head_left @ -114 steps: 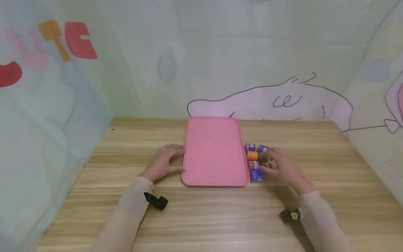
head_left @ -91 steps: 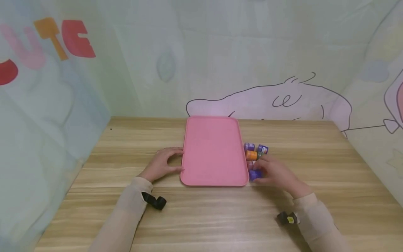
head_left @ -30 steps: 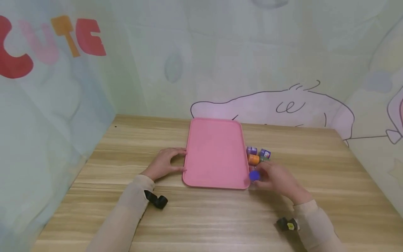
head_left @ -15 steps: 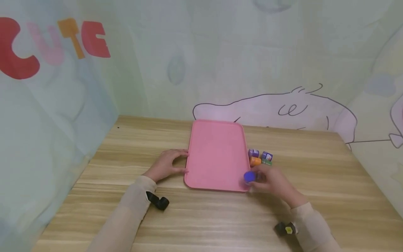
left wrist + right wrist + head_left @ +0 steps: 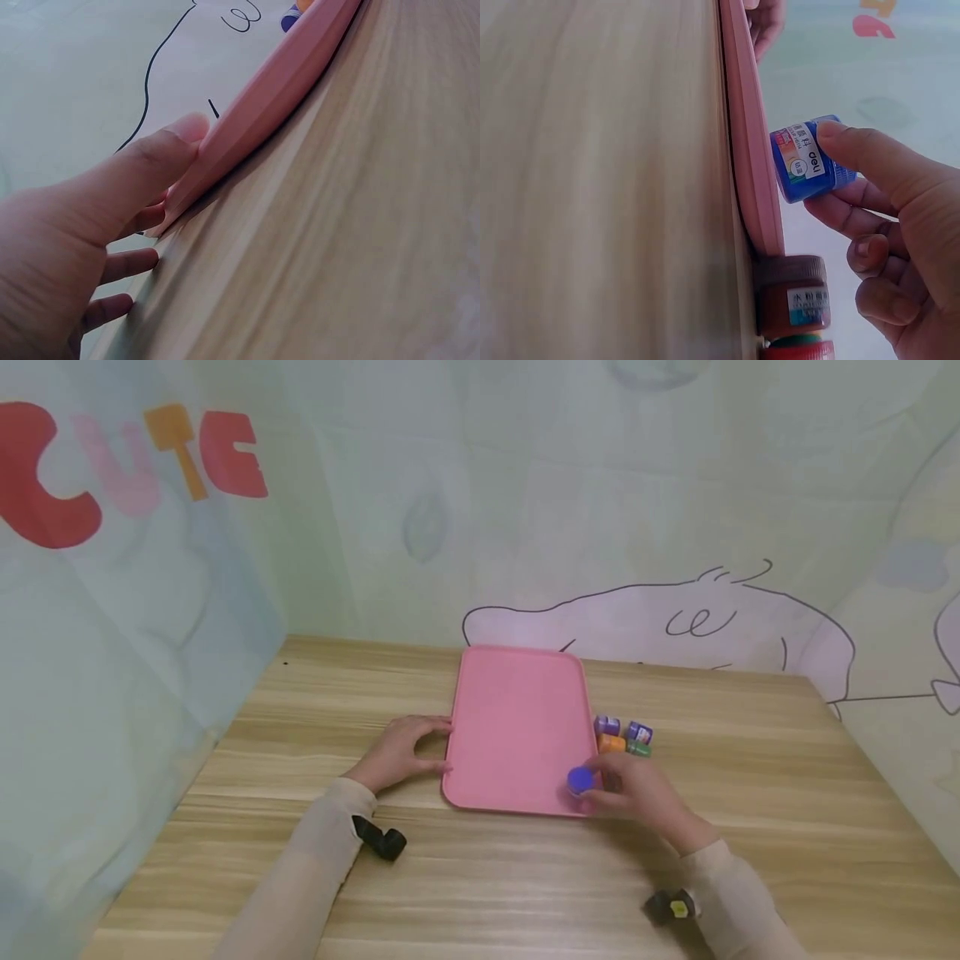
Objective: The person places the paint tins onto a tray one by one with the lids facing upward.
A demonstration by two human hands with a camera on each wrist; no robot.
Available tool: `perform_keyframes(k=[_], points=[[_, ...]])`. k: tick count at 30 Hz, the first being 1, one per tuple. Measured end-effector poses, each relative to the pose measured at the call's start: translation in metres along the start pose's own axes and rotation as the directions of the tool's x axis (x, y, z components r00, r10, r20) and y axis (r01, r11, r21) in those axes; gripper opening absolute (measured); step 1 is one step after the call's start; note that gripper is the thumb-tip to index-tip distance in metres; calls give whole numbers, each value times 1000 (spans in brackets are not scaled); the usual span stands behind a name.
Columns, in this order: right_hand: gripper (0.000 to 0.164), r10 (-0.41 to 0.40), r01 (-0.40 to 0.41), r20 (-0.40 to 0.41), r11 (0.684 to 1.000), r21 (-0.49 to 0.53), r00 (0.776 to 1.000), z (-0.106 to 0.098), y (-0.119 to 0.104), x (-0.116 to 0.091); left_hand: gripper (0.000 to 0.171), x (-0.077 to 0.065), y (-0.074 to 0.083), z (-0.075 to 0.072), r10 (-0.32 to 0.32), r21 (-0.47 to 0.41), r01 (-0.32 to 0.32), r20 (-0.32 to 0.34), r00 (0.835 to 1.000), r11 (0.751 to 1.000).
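Observation:
In the head view a pink tray point(image 5: 517, 718) lies on the wooden table. My right hand point(image 5: 637, 789) pinches a blue paint jar point(image 5: 580, 780) between thumb and fingers, over the tray's near right corner. The right wrist view shows its "deli" label and the jar point(image 5: 802, 161) tilted close to the tray's rim; whether its base touches the tray I cannot tell. My left hand point(image 5: 397, 753) is at the tray's left edge, thumb point(image 5: 184, 131) and fingertips touching the rim, the fingers spread and loosely bent.
Right of the tray lie two purple jars, one nearer point(image 5: 607, 725) and one farther right, with an orange jar point(image 5: 611, 743) and a green jar point(image 5: 638, 748). The right wrist view also shows a brownish-red jar point(image 5: 793, 304) by the rim. A patterned cloth point(image 5: 420, 485) hangs behind the table.
My right hand has taken hold of the blue jar, stood it lid up and carried it left from beside the tray to over its corner. My left hand has stayed at the rim.

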State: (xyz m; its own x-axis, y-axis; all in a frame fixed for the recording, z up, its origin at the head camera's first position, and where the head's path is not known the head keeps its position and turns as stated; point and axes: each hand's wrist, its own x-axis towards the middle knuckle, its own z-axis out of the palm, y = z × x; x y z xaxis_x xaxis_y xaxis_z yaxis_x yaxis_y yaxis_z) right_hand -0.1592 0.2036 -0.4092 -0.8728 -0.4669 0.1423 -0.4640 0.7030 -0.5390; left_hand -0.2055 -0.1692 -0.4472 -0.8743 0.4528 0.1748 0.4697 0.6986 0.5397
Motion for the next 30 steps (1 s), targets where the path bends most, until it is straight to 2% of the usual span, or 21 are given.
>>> perform_keyframes(k=[9,16,25,30], points=[[36,60,-60,21,998,-8,998,6,-9,4,63,-1,3,-1,-9,-2,9,3,1000,1000],[35,20,-19,-21,1000,10,1000,13,-12,6,62,-2,4,-2,-15,-6,15,4,1000,1000],[35,37,-37,-1,999,-10,999,18,-14,10,61,-2,4,-2,-4,1,4,1,1000,1000],[34,22,-22,2,1000,-2,1000,21,-14,11,61,-2,3,-1,-18,-16,18,1,1000,1000]])
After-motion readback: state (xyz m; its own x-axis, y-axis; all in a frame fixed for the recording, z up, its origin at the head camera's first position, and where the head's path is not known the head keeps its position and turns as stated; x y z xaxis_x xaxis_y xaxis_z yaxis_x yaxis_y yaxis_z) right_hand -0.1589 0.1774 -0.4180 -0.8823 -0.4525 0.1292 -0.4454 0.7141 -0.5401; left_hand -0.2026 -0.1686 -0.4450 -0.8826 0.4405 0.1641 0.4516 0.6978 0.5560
